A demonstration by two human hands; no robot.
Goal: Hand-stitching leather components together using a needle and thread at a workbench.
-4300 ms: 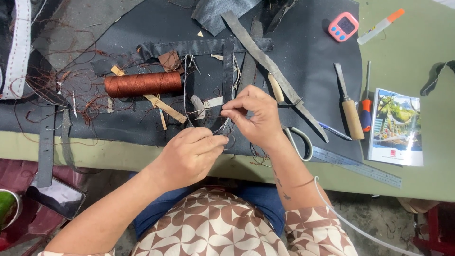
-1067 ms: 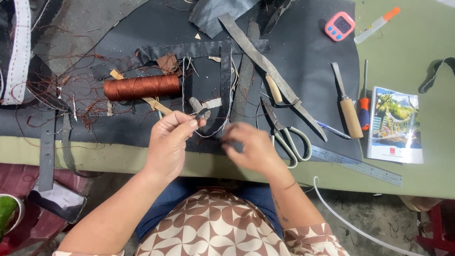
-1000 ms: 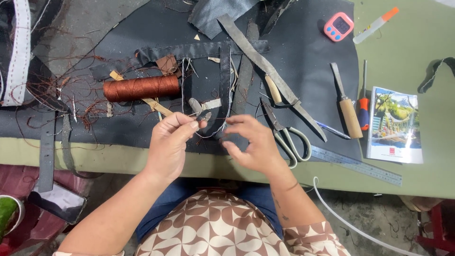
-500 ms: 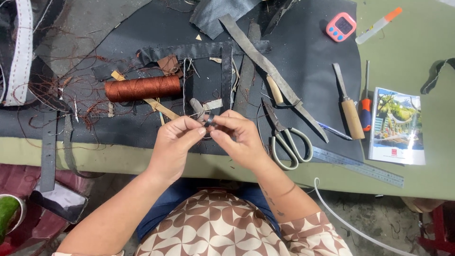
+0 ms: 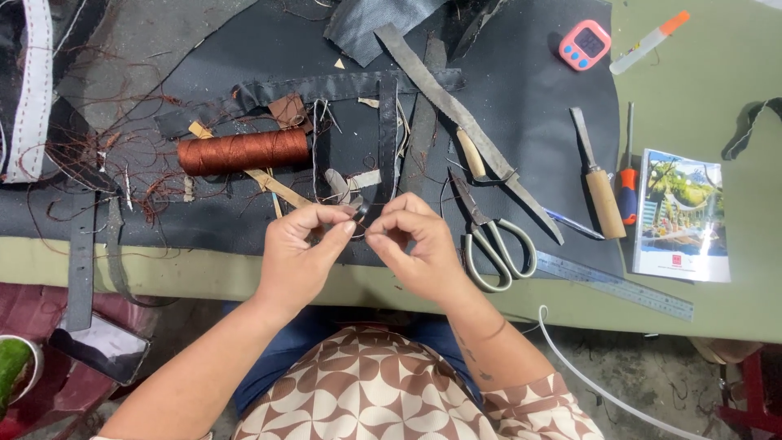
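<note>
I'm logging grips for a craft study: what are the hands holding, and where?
Both hands, left and right, pinch a small dark piece at its edges; its kind cannot be told.

Glossy copper thread spool (image 5: pixel 243 151), metal scissors (image 5: pixel 489 236)

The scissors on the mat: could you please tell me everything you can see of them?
The scissors look like all-metal ones, with dark blades and pale, looped handles. They lie flat and shut on the dark mat, tips pointing away from the person, handles near the table's front edge. Neither hand holds them; the right hand is just beside the handles. A steel ruler lies close to their right, and a long dark strip runs past the blades.
</note>
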